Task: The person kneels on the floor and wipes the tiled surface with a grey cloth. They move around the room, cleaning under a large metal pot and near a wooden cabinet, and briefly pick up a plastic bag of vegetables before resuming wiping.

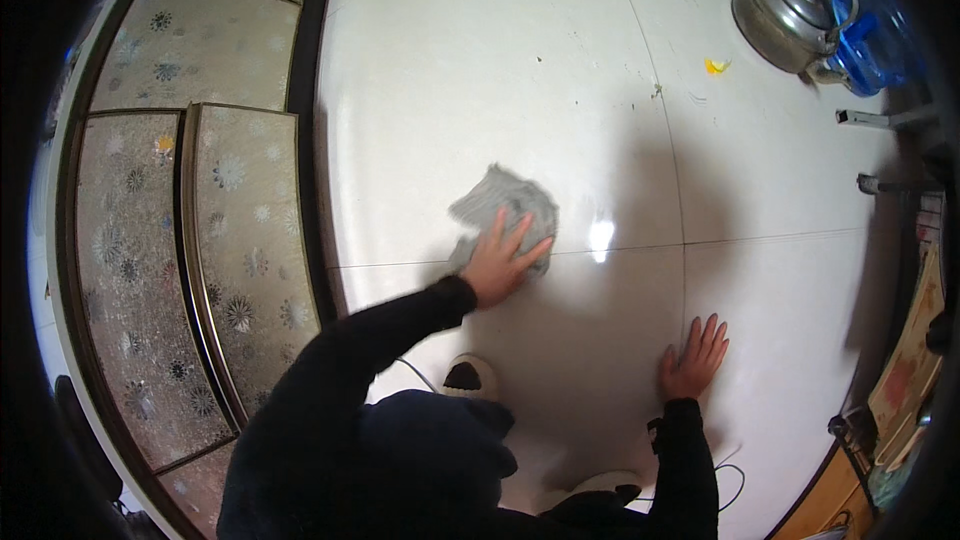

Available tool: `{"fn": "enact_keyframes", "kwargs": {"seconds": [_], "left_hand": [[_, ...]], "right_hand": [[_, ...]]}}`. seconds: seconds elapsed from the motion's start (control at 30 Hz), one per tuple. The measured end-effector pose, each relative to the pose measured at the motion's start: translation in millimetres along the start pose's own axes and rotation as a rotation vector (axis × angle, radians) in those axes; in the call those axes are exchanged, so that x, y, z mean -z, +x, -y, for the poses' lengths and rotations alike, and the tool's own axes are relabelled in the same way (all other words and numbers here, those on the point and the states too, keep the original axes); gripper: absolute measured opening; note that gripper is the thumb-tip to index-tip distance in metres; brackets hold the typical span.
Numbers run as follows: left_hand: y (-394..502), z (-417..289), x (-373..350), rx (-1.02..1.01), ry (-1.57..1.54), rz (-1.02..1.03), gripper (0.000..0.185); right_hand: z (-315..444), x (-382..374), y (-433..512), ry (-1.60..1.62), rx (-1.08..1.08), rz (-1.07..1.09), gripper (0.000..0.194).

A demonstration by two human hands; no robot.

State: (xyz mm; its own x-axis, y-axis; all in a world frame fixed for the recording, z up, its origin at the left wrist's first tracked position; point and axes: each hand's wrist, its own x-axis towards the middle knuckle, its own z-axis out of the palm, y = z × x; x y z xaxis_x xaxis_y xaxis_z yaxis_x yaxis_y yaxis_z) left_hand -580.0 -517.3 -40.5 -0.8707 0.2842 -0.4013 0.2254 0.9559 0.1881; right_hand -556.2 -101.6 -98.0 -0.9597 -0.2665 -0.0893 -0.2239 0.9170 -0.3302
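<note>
My left hand (504, 262) lies spread on a crumpled grey cloth (491, 199), pressing it against the glossy white tiled floor (450, 75). The cloth looks slightly blurred and sticks out beyond my fingertips, mostly to the far left. Its underside and the part beneath my palm are hidden. To the right and nearer my body, my right hand (694, 367) rests palm down on the bare tile with its fingers apart, holding nothing. Dark sleeves cover both arms.
Patterned cabinet doors (247, 187) line the left side. A metal kettle (787, 15) and blue plastic bottles (862, 45) stand far right. Near them lies a yellow scrap (717, 67), with dark specks about. Metal legs (862, 118) jut in at right. My shoe (469, 376) is below the cloth.
</note>
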Motion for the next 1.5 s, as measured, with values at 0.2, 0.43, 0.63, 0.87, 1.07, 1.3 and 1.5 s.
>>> {"fn": "enact_keyframes", "kwargs": {"seconds": [0.2, 0.43, 0.63, 0.87, 1.07, 1.3, 1.5], "left_hand": [[151, 75, 52, -0.051, 0.171, -0.201, 0.081], [188, 97, 139, 0.208, -0.232, -0.826, 0.038], [70, 1, 55, -0.246, -0.158, -0.263, 0.054], [143, -44, 19, -0.494, 0.298, -0.226, 0.062], [283, 13, 121, 0.256, 0.163, -0.264, 0.042], [190, -20, 117, -0.209, -0.020, -0.653, 0.050], [138, -112, 20, -0.638, 0.231, -0.118, 0.062]], "right_hand": [[1, 2, -1, 0.033, -0.001, 0.014, 0.073], [-2, 1, -4, 0.057, 0.027, -0.048, 0.073], [-3, 0, -3, 0.057, -0.043, 0.034, 0.072], [-2, 0, -2, 0.029, -0.022, 0.012, 0.072], [-4, -3, -5, 0.049, -0.017, -0.009, 0.071], [-5, 2, -2, 0.068, -0.037, 0.003, 0.068], [-2, 1, -3, 0.084, -0.029, -0.001, 0.067]]}}
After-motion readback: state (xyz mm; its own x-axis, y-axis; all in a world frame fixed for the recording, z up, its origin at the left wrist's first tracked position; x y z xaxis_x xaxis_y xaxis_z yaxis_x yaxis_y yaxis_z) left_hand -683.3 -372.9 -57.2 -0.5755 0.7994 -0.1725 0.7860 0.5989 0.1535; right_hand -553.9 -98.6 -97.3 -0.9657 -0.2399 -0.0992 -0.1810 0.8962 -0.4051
